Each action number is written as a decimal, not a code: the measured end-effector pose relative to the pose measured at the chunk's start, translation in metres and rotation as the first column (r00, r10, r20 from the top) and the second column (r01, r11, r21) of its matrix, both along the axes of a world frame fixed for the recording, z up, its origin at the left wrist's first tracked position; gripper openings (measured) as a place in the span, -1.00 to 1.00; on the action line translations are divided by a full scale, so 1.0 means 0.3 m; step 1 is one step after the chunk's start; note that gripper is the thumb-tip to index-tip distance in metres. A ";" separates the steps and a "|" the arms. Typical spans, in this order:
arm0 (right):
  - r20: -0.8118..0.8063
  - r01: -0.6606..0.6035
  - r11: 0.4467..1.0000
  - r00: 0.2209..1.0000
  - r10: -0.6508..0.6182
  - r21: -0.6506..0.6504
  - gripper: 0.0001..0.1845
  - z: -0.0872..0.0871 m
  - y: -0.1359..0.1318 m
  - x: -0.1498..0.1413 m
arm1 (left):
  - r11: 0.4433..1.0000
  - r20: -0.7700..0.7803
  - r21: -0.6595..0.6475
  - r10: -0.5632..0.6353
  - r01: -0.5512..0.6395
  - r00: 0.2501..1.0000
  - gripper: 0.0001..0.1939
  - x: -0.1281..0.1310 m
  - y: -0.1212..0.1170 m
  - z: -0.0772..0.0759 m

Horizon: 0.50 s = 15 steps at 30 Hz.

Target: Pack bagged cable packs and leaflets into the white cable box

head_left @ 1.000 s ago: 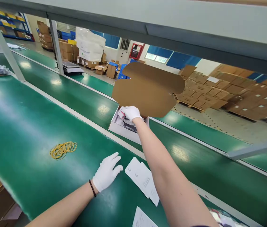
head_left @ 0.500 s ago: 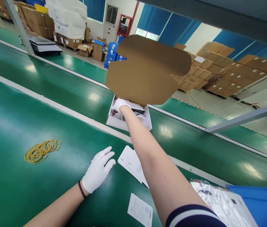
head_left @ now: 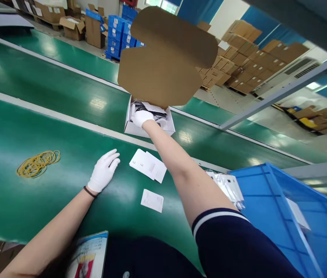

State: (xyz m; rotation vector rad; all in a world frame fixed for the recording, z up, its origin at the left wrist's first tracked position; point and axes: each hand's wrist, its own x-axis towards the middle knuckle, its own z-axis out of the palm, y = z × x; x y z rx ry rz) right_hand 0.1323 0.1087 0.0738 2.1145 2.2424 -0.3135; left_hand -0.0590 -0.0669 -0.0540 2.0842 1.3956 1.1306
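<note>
White-gloved, the right hand (head_left: pixel 140 117) is curled inside the open white cardboard box (head_left: pixel 149 122), resting on the dark packed items; whether anything is pinched cannot be told. Since a second ago it has stayed in the box, so the contents are apparently being settled. Above it, the brown cardboard lid (head_left: pixel 166 58) stands raised. Nearer, the left hand (head_left: pixel 103 171) lies spread flat on the green counter (head_left: pixel 13 135), beside white paper leaflets (head_left: pixel 148 165). Yellow rubber bands (head_left: pixel 38 162) lie further left.
</note>
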 end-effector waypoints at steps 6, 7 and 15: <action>0.037 0.016 0.998 0.999 -0.018 0.062 -0.35 -0.110 -0.492 0.212 | 1.000 0.010 -0.002 -0.014 0.014 1.000 -0.63 0.009 0.001 0.012; 0.044 0.056 0.998 0.997 -0.056 -0.007 -0.22 -0.145 -0.564 0.245 | 1.000 0.004 -0.007 -0.018 0.018 1.000 -0.63 0.014 0.002 0.014; -0.030 0.129 0.984 0.991 -0.134 -0.126 0.35 -0.307 -0.759 0.352 | 0.999 -0.049 -0.053 -0.001 -0.002 0.999 -0.62 0.015 -0.003 0.023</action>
